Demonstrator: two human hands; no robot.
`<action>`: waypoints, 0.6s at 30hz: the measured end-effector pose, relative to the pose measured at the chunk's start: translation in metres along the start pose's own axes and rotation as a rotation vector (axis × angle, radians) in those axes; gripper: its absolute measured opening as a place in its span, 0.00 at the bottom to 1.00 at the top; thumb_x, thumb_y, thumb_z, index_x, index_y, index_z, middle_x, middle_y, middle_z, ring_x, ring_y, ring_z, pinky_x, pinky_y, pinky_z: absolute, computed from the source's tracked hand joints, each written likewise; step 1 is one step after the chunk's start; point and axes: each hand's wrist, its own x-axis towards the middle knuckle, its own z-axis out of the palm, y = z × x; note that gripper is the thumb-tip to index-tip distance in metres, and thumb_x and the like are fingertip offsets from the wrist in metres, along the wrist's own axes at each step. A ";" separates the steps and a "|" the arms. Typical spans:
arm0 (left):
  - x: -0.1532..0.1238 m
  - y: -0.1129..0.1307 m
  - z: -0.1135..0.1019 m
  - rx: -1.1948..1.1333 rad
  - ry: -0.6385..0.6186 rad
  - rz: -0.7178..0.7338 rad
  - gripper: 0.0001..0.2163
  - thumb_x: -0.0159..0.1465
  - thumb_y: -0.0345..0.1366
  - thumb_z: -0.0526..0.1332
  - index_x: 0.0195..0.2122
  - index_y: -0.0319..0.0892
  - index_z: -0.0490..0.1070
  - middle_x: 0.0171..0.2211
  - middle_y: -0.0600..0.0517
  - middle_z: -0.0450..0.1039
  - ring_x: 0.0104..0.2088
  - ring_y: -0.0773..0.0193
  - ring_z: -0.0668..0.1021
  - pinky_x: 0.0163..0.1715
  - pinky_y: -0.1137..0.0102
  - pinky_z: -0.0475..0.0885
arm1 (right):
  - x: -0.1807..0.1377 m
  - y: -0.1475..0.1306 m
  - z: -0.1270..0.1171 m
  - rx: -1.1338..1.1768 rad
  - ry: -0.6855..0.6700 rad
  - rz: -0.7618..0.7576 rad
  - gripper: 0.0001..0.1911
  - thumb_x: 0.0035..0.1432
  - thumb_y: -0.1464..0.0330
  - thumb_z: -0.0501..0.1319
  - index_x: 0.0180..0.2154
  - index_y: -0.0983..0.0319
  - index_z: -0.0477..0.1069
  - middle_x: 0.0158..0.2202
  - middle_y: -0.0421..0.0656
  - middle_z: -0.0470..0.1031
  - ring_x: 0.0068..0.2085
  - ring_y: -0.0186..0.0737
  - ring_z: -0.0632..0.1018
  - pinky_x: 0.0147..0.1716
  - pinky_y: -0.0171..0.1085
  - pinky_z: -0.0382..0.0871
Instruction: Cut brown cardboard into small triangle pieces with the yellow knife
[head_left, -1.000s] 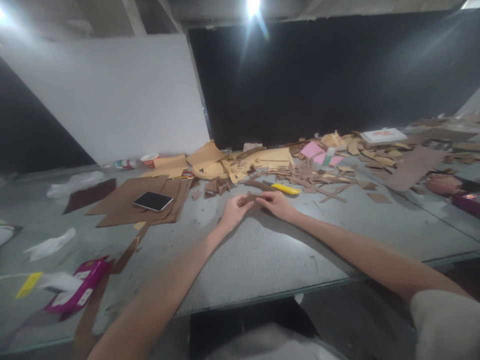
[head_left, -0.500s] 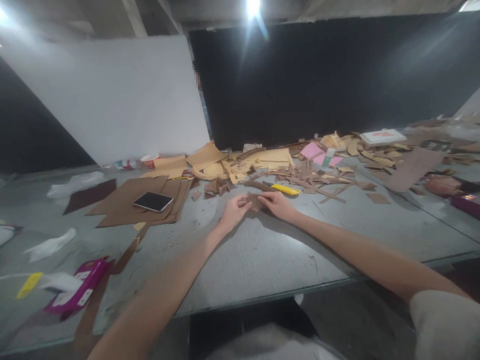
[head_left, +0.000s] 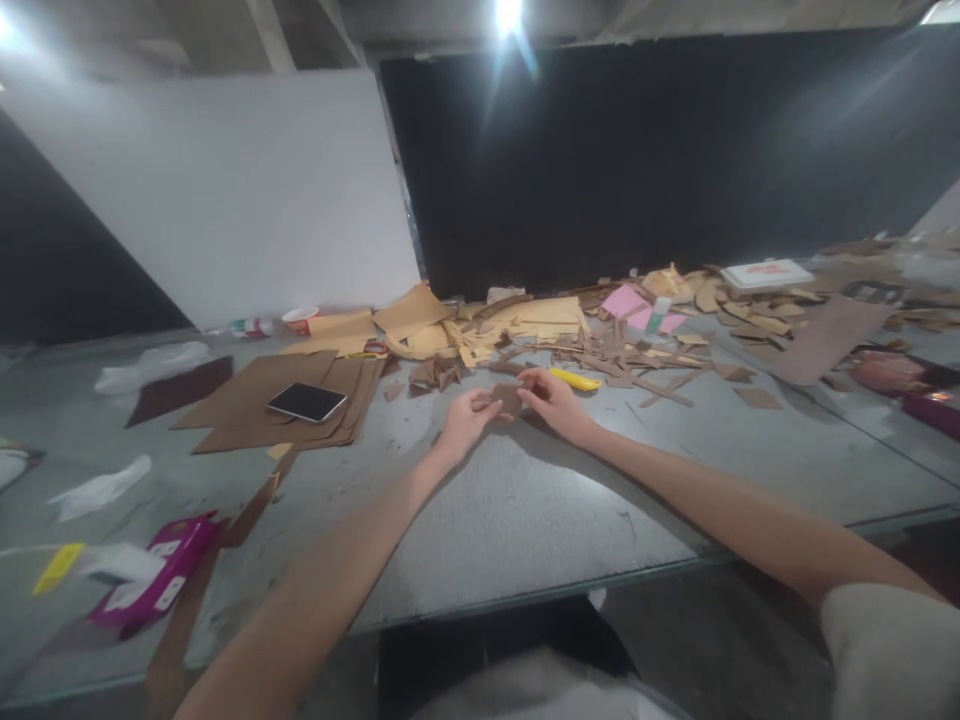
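Both my arms reach out over a grey table [head_left: 525, 510]. My left hand [head_left: 466, 420] and my right hand [head_left: 553, 400] meet at a small brown cardboard piece [head_left: 508, 399], each pinching one side of it with curled fingers. The piece is held just above the tabletop. A yellow utility knife [head_left: 574, 379] lies on the table right behind my right hand.
A heap of brown and tan cardboard scraps [head_left: 600, 345] runs along the back. Flat cardboard sheets [head_left: 255, 400] with a phone [head_left: 305, 402] on top lie to the left. A magenta box [head_left: 154, 585] and white tissues [head_left: 101, 490] sit at near left.
My right hand has lifted and shifted slightly back, toward the yellow knife, with the cardboard piece still pinched between both hands. My left hand has barely moved.
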 end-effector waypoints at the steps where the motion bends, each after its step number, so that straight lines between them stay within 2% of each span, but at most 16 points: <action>1: 0.000 0.000 0.000 -0.015 0.010 -0.004 0.28 0.55 0.53 0.81 0.45 0.38 0.77 0.37 0.40 0.86 0.33 0.49 0.89 0.38 0.61 0.81 | 0.000 0.001 0.000 0.004 0.022 -0.008 0.16 0.68 0.55 0.64 0.50 0.58 0.74 0.36 0.42 0.79 0.35 0.43 0.78 0.36 0.40 0.73; 4: 0.000 0.001 -0.001 -0.065 0.029 -0.018 0.28 0.53 0.52 0.82 0.45 0.38 0.77 0.37 0.41 0.86 0.34 0.48 0.89 0.39 0.60 0.81 | 0.000 0.003 0.000 0.001 0.053 -0.031 0.15 0.69 0.54 0.65 0.48 0.57 0.74 0.37 0.43 0.80 0.37 0.45 0.80 0.38 0.42 0.75; 11: 0.001 0.001 -0.003 -0.103 0.045 -0.035 0.27 0.54 0.50 0.82 0.45 0.39 0.76 0.36 0.42 0.86 0.33 0.50 0.89 0.41 0.59 0.82 | -0.003 0.001 0.002 -0.039 0.025 -0.083 0.16 0.71 0.53 0.63 0.51 0.56 0.76 0.39 0.44 0.83 0.38 0.45 0.82 0.39 0.43 0.77; 18: 0.002 0.000 -0.003 -0.118 0.063 -0.044 0.29 0.51 0.50 0.83 0.45 0.39 0.74 0.35 0.43 0.86 0.32 0.50 0.88 0.40 0.61 0.81 | -0.004 0.000 0.001 -0.066 0.026 -0.091 0.16 0.71 0.54 0.63 0.50 0.57 0.77 0.40 0.45 0.84 0.39 0.45 0.83 0.40 0.42 0.77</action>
